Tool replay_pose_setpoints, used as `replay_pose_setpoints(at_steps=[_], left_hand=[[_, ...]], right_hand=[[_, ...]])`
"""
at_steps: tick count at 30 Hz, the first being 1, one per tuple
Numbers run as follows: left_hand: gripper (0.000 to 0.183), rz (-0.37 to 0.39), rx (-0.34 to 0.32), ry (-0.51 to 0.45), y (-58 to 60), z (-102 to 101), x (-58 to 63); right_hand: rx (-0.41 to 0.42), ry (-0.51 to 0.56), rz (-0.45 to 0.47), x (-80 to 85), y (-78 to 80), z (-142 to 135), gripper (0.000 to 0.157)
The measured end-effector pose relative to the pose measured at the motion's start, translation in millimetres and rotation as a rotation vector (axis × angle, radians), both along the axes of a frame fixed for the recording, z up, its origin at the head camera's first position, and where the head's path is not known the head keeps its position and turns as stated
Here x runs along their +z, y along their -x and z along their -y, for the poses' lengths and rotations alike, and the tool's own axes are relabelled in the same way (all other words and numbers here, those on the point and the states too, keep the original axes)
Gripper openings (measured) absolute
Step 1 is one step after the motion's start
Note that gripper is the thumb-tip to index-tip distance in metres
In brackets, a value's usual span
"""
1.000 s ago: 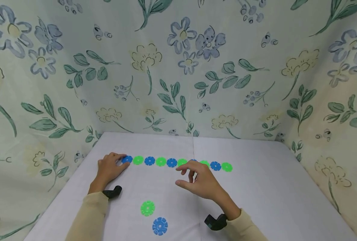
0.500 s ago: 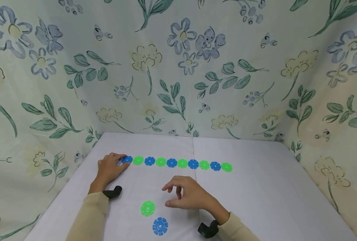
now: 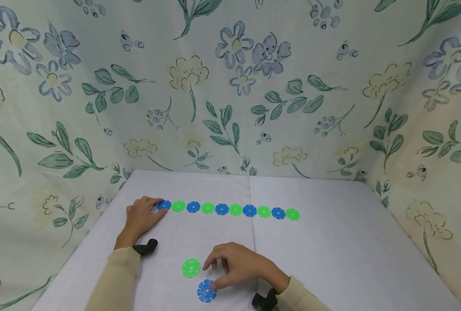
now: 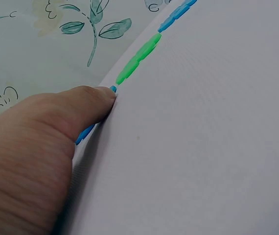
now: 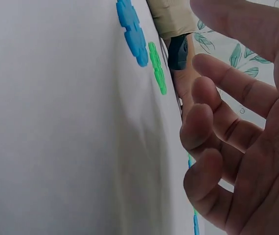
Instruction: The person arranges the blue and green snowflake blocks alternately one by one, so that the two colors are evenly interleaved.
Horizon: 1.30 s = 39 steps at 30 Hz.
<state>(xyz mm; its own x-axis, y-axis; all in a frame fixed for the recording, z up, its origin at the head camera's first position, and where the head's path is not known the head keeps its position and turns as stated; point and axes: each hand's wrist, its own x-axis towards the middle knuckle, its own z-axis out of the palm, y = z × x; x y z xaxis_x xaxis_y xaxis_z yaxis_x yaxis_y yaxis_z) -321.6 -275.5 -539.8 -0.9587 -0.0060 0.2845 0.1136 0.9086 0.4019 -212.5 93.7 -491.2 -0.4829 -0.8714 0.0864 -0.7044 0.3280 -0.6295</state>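
Note:
My left hand [image 3: 140, 217] rests at the left end of a row of notched plastic discs. It holds the blue end disc [image 3: 164, 205] between thumb and index finger; the left wrist view has the thumb [image 4: 93, 100] pressed at that disc's edge. My right hand [image 3: 238, 265] hovers above the near part of the table, fingers loosely bent and nothing between them. Its thumb tip overlaps a loose blue disc [image 3: 206, 292] in the head view. A loose green disc [image 3: 191, 268] lies just left of its index fingertip. In the right wrist view, both loose discs lie flat beyond the fingers.
The row runs rightward in alternating blue and green, ending with a green disc [image 3: 293, 214]. A white cloth [image 3: 331, 250] with a crease covers the table. Floral curtains [image 3: 230, 86] enclose its back and sides. Each wrist wears a black camera [image 3: 146, 247].
My right hand has moved from over the row toward the near edge, down to the two loose discs. The left hand and all discs stay where they were.

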Motion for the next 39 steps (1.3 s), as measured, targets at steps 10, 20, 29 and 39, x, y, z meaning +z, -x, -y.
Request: replay_pose_setpoints(at_steps=[10, 20, 29, 39], left_hand=[[0.055, 0.002, 0.001, 0.002, -0.4, -1, 2.4], [0.055, 0.0, -0.002, 0.007, -1.7, -1, 4.2], [0.057, -0.004, 0.001, 0.015, -4.4, 3, 3.5], [0.059, -0.01, -0.015, 0.011, -1.7, 1, -1.3]], right_hand=[[0.026, -0.08, -0.013, -4.8, -2.6, 2, 0.037], [0.031, -0.144, -0.037, -5.1, -5.0, 3, 0.04], [0.037, -0.166, -0.116, -8.0, -7.7, 9, 0.041], [0.014, -0.19, -0.142, -8.1, -10.4, 8, 0.04]])
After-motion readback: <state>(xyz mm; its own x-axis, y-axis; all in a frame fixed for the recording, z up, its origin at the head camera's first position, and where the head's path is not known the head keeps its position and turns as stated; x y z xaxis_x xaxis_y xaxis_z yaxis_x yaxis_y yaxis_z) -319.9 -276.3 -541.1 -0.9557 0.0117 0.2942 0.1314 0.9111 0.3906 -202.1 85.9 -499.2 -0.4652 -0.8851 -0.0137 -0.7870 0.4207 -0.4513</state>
